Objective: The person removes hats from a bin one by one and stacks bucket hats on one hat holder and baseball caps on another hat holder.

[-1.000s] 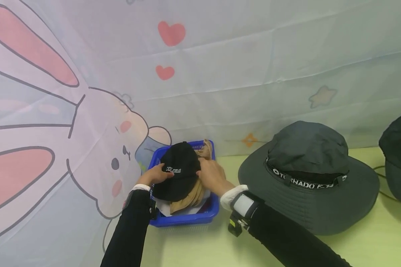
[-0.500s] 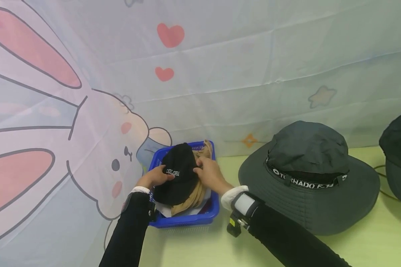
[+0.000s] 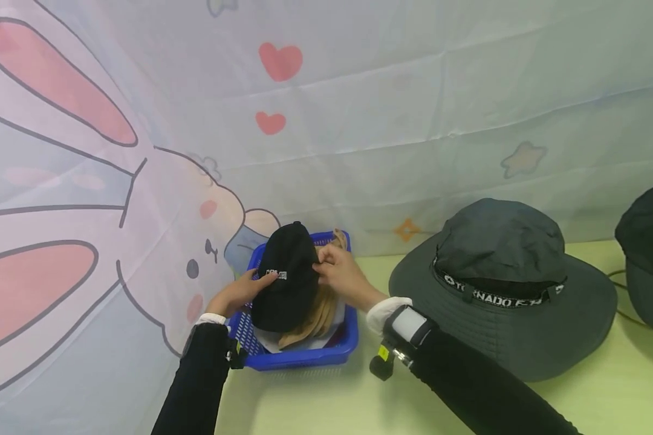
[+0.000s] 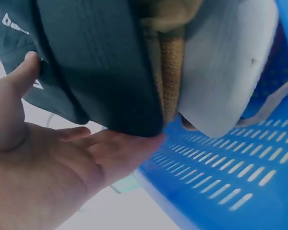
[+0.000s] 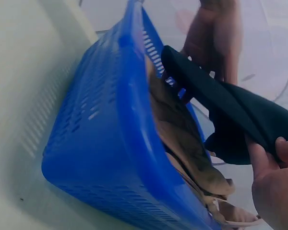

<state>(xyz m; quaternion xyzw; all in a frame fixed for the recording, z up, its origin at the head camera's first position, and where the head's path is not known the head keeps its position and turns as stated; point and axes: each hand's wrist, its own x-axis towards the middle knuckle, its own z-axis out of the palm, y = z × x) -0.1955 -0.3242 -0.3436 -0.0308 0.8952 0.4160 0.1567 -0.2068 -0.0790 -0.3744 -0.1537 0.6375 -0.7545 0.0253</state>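
Note:
A black baseball cap (image 3: 287,281) with white lettering is tilted over the blue basket (image 3: 305,360). My left hand (image 3: 238,294) holds its left side, thumb on the crown by the lettering and fingers extended along under the brim in the left wrist view. My right hand (image 3: 345,275) pinches the cap's right edge between thumb and fingers; the right wrist view shows the black cap (image 5: 221,103) above the basket's rim. Beneath it in the basket lie a tan hat (image 3: 318,317) and a pale grey-white cap (image 4: 221,62), partly covered.
A large dark grey wide-brimmed hat (image 3: 500,278) with a lettered band stands on the yellow-green table (image 3: 315,405), right of the basket. Farther right, a dark cap (image 3: 650,260) is cut off by the frame, with a thin cord beside it. A printed cloth (image 3: 359,121) hangs close behind.
The black cap has tipped more upright and risen slightly from the pile, its top now above the basket's back rim. My left hand has shifted a little left, its thumb still on the crown.

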